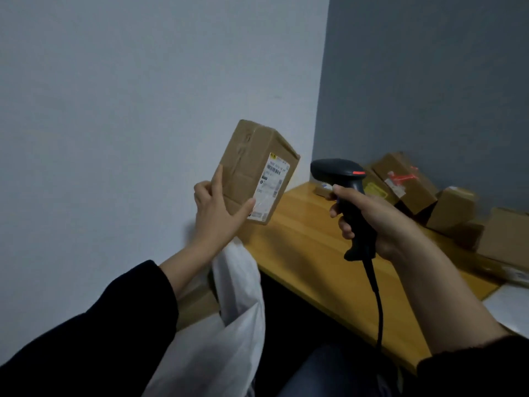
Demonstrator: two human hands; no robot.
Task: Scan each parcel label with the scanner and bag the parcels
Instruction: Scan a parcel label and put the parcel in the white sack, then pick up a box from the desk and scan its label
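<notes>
My left hand (213,209) holds a brown cardboard parcel (246,164) up in the air in front of the pale wall, thumb on its lower right corner, index finger along its left edge. Its white barcode label (272,184) faces right. My right hand (372,222) grips the handle of a black corded scanner (340,176), whose head points left toward the label from a short gap. A white plastic bag (237,305) hangs below my left forearm, beside the desk.
A wooden desk (309,253) runs along the right. Several more cardboard parcels (406,179) are piled at its far right by the grey wall. White paper (509,305) lies at the desk's right edge. The scanner cable (378,305) trails down toward my lap.
</notes>
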